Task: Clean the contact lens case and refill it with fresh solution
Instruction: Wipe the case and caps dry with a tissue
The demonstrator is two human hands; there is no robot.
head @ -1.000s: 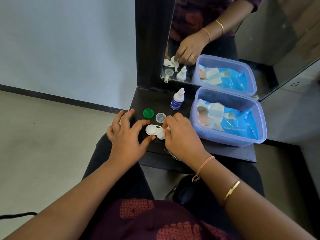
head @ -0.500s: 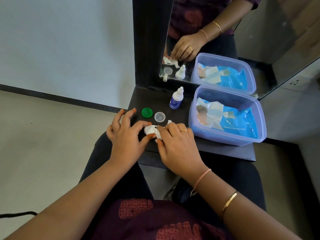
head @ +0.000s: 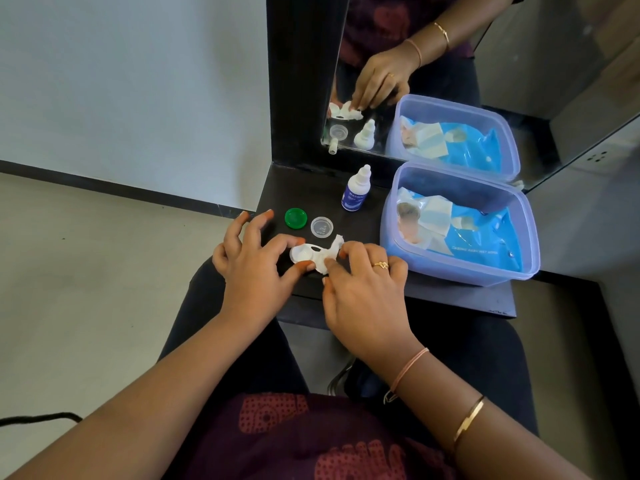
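A white contact lens case (head: 304, 253) lies on the dark shelf (head: 311, 192), both wells uncapped. My left hand (head: 254, 268) pinches its left well between thumb and forefinger. My right hand (head: 363, 289) presses a small white tissue (head: 330, 254) onto the case's right well, which the tissue hides. The green cap (head: 295, 217) and the clear cap (head: 321, 227) rest just behind the case. A small white solution bottle (head: 355, 189) with a blue label stands upright further back.
A lilac plastic tub (head: 460, 271) holding a blue wet-wipes pack (head: 478, 240) takes up the shelf's right half. A mirror (head: 433, 74) in a dark frame stands behind the shelf. My lap is below the shelf's front edge.
My right hand has turned and slid down and right, showing its ring, with the tissue still on the case. The left hand keeps its pinch on the left well.
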